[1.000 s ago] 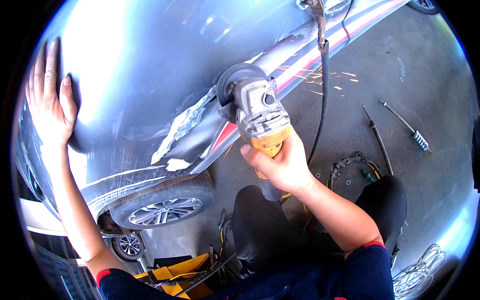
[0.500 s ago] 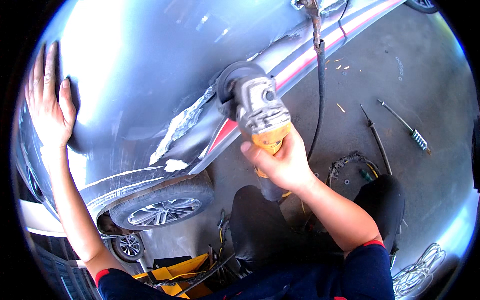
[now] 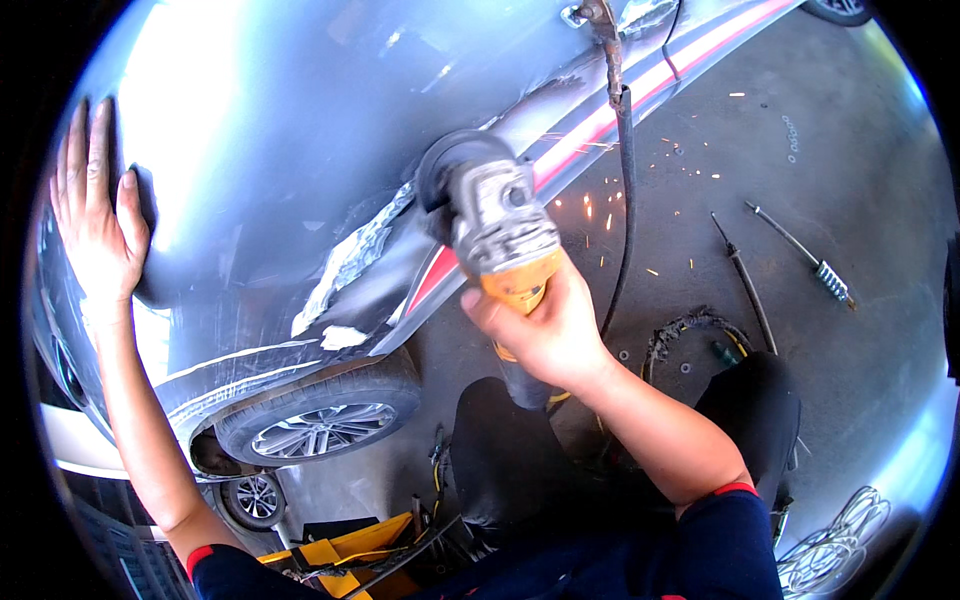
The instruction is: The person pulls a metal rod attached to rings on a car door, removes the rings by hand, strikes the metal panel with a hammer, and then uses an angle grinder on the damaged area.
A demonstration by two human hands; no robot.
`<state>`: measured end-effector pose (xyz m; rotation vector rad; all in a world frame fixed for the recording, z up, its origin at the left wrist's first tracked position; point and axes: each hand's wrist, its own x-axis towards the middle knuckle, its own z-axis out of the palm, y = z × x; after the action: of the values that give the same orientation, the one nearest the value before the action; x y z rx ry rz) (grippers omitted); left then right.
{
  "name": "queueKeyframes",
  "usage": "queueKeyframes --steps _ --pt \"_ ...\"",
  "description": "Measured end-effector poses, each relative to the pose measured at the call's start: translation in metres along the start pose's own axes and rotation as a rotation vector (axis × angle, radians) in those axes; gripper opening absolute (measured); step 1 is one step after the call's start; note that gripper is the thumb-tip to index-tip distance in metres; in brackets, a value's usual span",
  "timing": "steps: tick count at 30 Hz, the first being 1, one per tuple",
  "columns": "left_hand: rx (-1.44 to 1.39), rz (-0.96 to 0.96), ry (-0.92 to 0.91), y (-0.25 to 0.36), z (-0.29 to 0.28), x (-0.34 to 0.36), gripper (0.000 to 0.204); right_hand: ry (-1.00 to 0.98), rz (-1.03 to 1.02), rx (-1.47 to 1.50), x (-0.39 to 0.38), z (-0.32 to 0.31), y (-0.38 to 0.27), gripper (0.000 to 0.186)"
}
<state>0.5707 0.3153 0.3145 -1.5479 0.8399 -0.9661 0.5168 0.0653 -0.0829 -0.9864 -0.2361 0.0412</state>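
Note:
My right hand (image 3: 545,325) is closed round the yellow and grey body of an angle grinder (image 3: 500,215). The grinder's dark disc and guard are against the car's dented side, at the upper end of a scraped, bare-metal strip (image 3: 350,265). Orange sparks (image 3: 590,210) fly off to the right of the tool. My left hand (image 3: 100,225) lies flat, fingers stretched, on the grey car body (image 3: 290,130) at the far left. The grinder hides the spot where its disc meets the metal.
A car wheel (image 3: 325,425) is below the scraped panel. A rusty clamp (image 3: 603,45) with a black hose hangs from the car. On the floor lie a spring-ended rod (image 3: 800,250), a black cable (image 3: 750,290) and coiled white cable (image 3: 840,540). A yellow cart (image 3: 370,540) stands at the lower left.
The grinder and my right hand have shifted slightly left in the picture, along with the whole scene. More sparks now spray over the floor. My left hand stays on the car.

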Motion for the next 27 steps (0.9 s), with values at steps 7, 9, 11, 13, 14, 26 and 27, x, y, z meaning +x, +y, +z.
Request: queueKeyframes --steps 7,9,11,13,14,26,27 --pt "0.032 -0.007 -0.016 0.001 -0.006 0.001 0.06 -0.043 -0.006 -0.122 -0.005 0.004 0.003 0.057" --pt "0.001 -0.012 0.03 0.001 -0.004 0.005 0.059 0.039 0.008 -0.014 -0.002 0.01 0.002 0.058" --pt "-0.018 -0.028 0.062 0.006 0.0 0.009 0.058 0.097 0.045 0.155 -0.003 0.017 0.01 0.059" --pt "-0.019 -0.044 0.042 0.009 -0.003 0.006 0.058 -0.029 0.007 -0.039 -0.014 0.023 0.014 0.061" --pt "-0.015 -0.053 0.034 0.01 -0.004 0.004 0.058 -0.116 0.062 -0.195 -0.019 0.023 0.008 0.062" --pt "0.171 -0.225 -0.629 0.155 -0.031 0.092 0.082 0.423 -0.204 0.411 -0.039 -0.022 0.028 0.041" --pt "-0.009 -0.207 -0.464 0.174 -0.015 0.095 0.078 0.458 -0.223 0.373 -0.039 -0.032 0.029 0.043"
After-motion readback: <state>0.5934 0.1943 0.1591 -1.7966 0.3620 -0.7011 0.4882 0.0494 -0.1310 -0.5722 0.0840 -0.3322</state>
